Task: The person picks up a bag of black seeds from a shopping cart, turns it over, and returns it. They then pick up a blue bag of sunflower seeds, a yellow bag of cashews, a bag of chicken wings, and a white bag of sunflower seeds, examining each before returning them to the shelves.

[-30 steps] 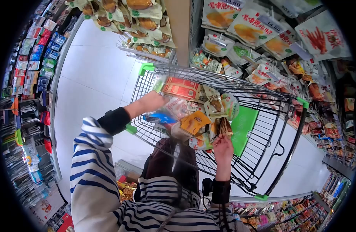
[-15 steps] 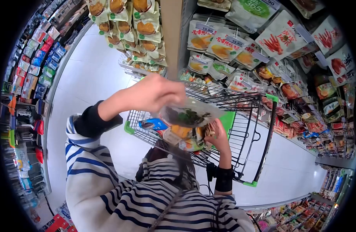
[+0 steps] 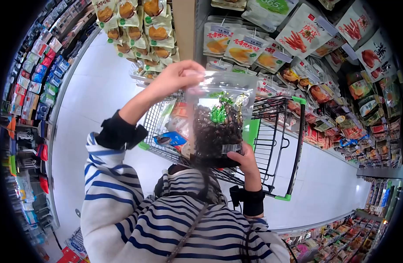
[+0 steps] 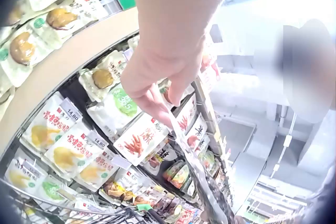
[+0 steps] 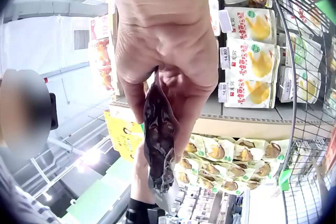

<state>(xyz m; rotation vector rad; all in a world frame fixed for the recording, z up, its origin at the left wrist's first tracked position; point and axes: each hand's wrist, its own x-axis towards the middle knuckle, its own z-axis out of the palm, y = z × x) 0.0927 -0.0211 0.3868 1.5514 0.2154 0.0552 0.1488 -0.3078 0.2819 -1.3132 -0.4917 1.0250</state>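
A clear, glossy bag of dark, wrinkled pieces [image 3: 217, 129], with green leaf print and a barcode low on its front, stands upright over the shopping cart in the head view. My left hand [image 3: 180, 79] pinches its top left corner. At the bottom right corner my right hand [image 3: 246, 158] holds it, thumb across the front and the other fingers behind. From the left wrist view, the left hand [image 4: 163, 79] has the bag's thin edge [image 4: 197, 169] between thumb and fingers. In the right wrist view the bag [image 5: 160, 140] is seen edge-on, between the thumb and fingers of the right hand [image 5: 165, 58].
Below the bag, the wire cart with its green panel [image 3: 252, 130] holds a blue packet [image 3: 171, 139] and other goods, partly hidden. Hanging food pouches [image 3: 238, 46] fill the rack ahead and right. More shelves [image 3: 39, 79] line the left across the white floor [image 3: 85, 94].
The left hand was inside the cart, then rose with the bag, which lay tilted half a second ago. Now the bag stands upright, and the right hand has taken hold of its lower corner.
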